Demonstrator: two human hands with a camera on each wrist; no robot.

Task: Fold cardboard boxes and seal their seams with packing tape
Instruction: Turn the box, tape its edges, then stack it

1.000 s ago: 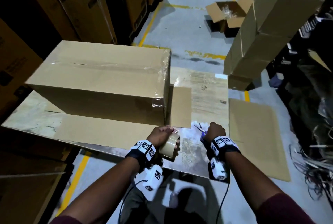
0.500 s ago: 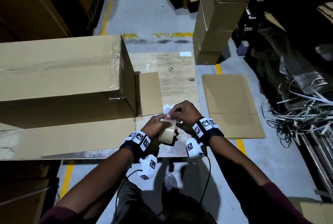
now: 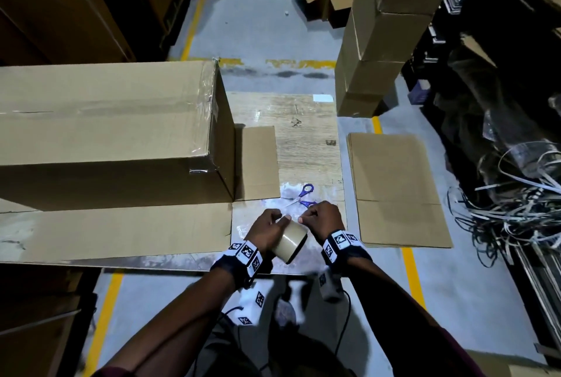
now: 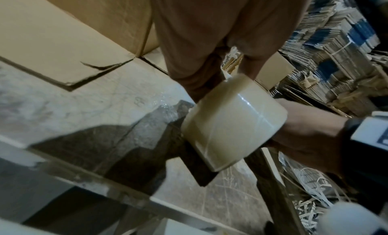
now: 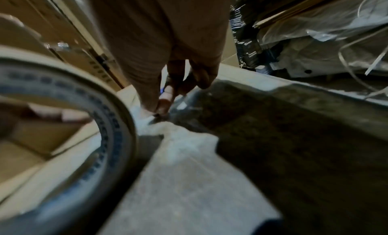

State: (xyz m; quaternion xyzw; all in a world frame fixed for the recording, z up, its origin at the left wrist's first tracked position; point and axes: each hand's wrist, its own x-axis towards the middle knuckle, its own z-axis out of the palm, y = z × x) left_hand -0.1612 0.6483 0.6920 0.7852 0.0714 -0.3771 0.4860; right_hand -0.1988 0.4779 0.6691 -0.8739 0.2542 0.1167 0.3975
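over the worn table (image 3: 306, 146), left hand (image 3: 268, 232) around the tape roll (image 3: 290, 241), right hand (image 3: 323, 218) pinching its end

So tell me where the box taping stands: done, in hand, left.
Done: the big box stands folded on the table, clear tape along its top seam and over the right end. In hand: the left hand grips the tape roll while the right hand pinches at its free end; the scissors lie beyond. Left: the bottom flaps lie spread flat, and flat cardboard waits on the floor.
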